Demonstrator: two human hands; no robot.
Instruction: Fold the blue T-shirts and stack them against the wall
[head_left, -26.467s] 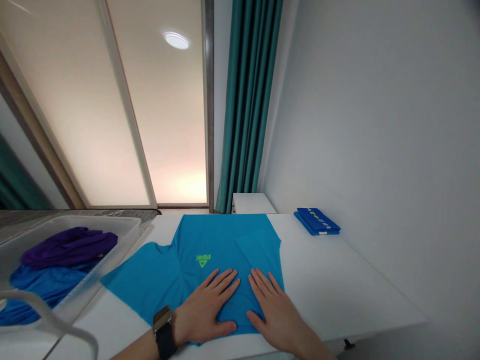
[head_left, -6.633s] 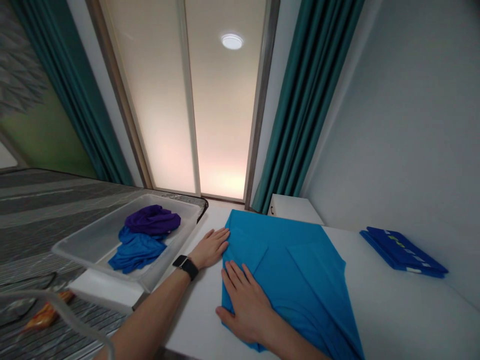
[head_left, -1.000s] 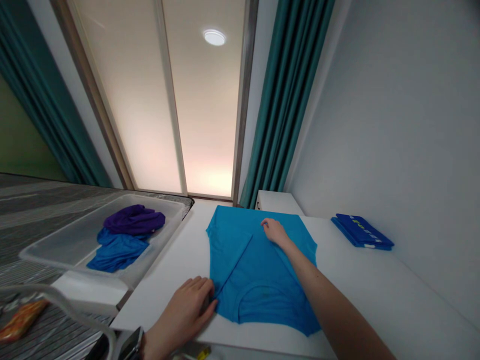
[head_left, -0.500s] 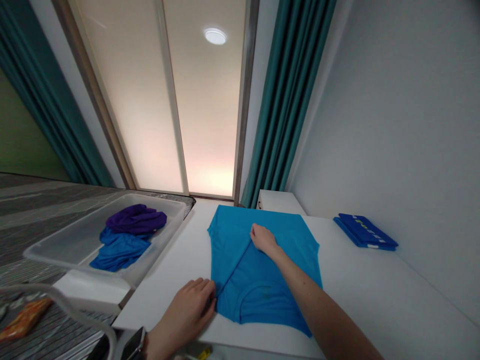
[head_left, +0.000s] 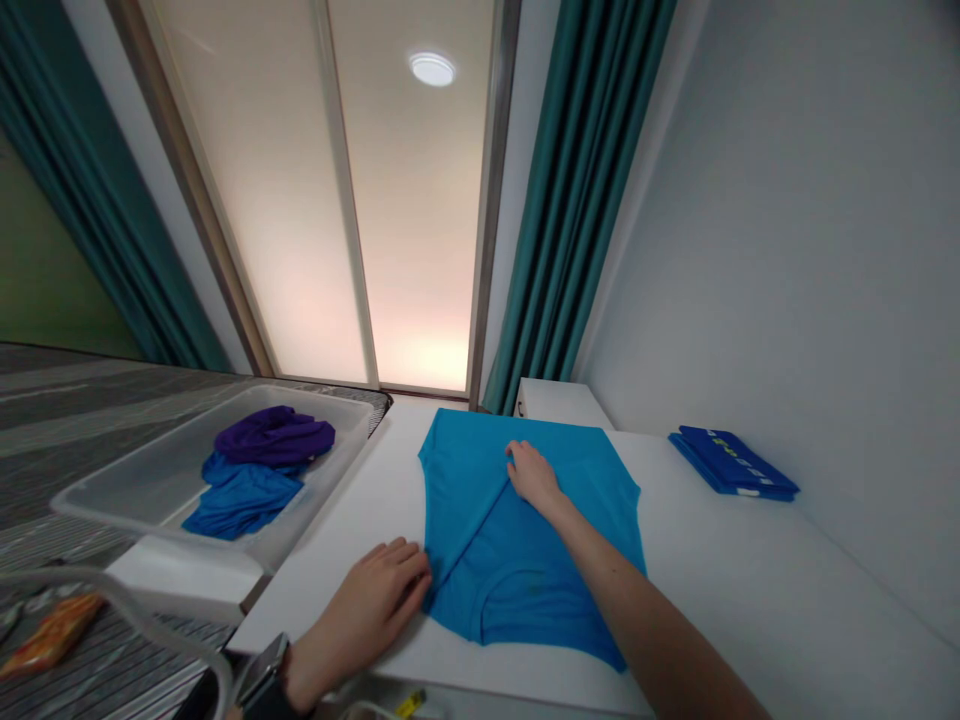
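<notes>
A bright blue T-shirt [head_left: 540,540] lies spread on the white table, its neckline toward me and one sleeve folded diagonally across the left half. My right hand [head_left: 534,474] rests on the shirt's upper middle, at the end of that folded sleeve, with its fingertips slightly apart. At the shirt's lower left edge is my left hand [head_left: 386,592], its fingers loosely stretched and touching the fabric's border. A dark watch [head_left: 264,672] is on my left wrist. The undersides of both hands are hidden.
Left of the table [head_left: 352,500] stands a translucent bin [head_left: 142,490] holding a purple garment [head_left: 274,436] and a blue garment [head_left: 244,500]. A folded dark blue item [head_left: 735,463] lies by the right wall. A pale curved tube [head_left: 142,620] crosses the lower left.
My right hand has loosened from a closed pinch on the sleeve, its fingers now parted. My left hand's fingers have relaxed and straightened at the shirt's edge. The shirt stays put.
</notes>
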